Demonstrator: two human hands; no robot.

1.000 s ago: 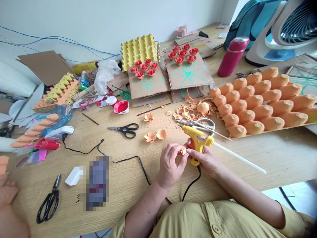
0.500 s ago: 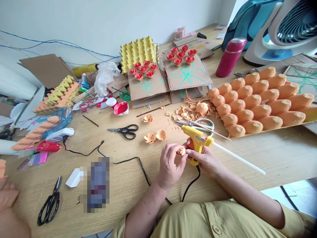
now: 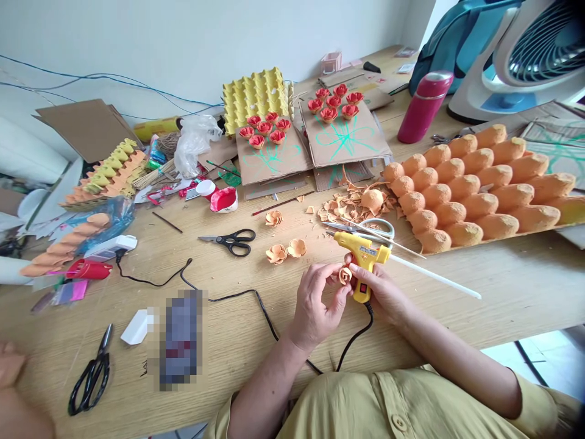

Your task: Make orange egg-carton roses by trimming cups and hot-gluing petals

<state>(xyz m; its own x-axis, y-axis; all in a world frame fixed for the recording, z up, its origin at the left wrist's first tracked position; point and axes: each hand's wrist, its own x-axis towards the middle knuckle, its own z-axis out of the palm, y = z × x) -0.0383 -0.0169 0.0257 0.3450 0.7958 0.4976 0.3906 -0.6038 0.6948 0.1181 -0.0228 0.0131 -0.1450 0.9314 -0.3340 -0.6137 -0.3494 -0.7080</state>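
My left hand pinches a small orange paper flower between thumb and fingertips, just above the wooden table. My right hand grips the handle of a yellow glue gun, whose nozzle points left and away, with a white glue stick jutting out to the right. The right fingertips also touch the flower. Three finished orange flowers lie just beyond my hands.
Black scissors lie left of the flowers, and white-handled scissors by a heap of orange scraps. An orange egg tray fills the right. Cardboard sheets with red flowers, a yellow tray, a magenta bottle and a fan stand behind. Another person's hand shows at far left.
The glue gun has tilted and shifted slightly left and up, and the flower has turned in my fingers so its rolled centre now faces me.
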